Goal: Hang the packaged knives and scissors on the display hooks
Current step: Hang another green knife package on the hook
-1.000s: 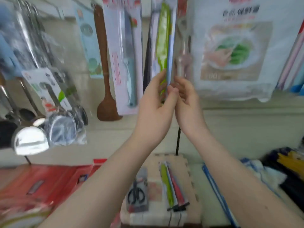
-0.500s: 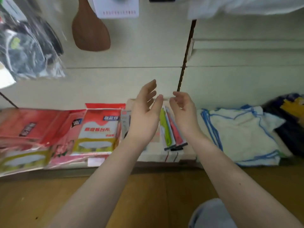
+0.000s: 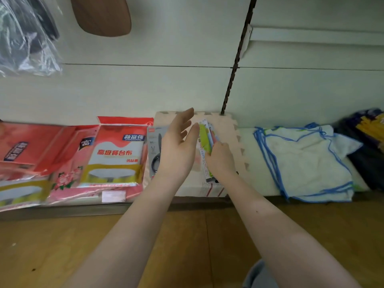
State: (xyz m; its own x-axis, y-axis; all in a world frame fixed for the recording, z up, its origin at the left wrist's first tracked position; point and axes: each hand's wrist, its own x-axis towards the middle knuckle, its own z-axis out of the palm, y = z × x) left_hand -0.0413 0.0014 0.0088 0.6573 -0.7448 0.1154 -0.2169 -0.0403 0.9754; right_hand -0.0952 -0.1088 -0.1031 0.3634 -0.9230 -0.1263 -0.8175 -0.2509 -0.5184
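A small stack of packaged knives [image 3: 205,140], the top one with a green blade, lies on a pale foam mat [image 3: 229,129] on the low shelf. My right hand [image 3: 220,161] rests on the stack with its fingers curled around the packs' lower half. A grey pack of scissors [image 3: 154,150] lies just left of the knives, partly hidden by my left hand [image 3: 178,148]. That hand hovers above it, palm turned right, fingers spread and holding nothing. The display hooks are out of view above.
Red tablecloth packs [image 3: 116,152] lie to the left on the shelf, folded white cloths with blue edging [image 3: 307,159] to the right. A wooden spatula [image 3: 101,15] and bagged utensils [image 3: 22,36] hang overhead. A slotted upright [image 3: 234,67] runs down the wall. Wooden floor lies below.
The view has dropped from the hanging display to the low shelf. Both hands left the hung green knife pack and came down; my right hand now grips the knife packs on the mat.
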